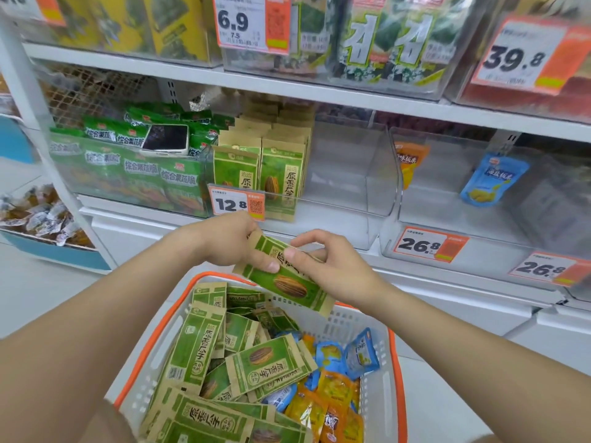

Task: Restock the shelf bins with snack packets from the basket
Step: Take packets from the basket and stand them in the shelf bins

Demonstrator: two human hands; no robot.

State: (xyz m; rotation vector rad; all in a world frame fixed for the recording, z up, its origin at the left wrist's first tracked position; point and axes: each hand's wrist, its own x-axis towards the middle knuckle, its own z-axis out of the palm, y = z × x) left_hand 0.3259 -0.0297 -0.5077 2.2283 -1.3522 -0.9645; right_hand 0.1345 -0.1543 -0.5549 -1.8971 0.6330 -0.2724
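The green seed packet (287, 282) hangs above the far rim of the basket (150, 343), in front of the shelf (128, 225) — we judge it mid-transfer. Our left hand (233, 241) holds its upper end and our right hand (335, 270) pinches its edge, both grips narrow on it, forearms reaching forward. Next it wants standing upright in the half-filled bin (351, 174) — beside the matching stack (271, 167).

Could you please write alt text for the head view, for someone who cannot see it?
The left hand and right hand hold a green packet above a white basket of green, blue and orange packets. Ahead, a clear bin holds matching packets at its left side; a phone lies on packets in the next bin left.
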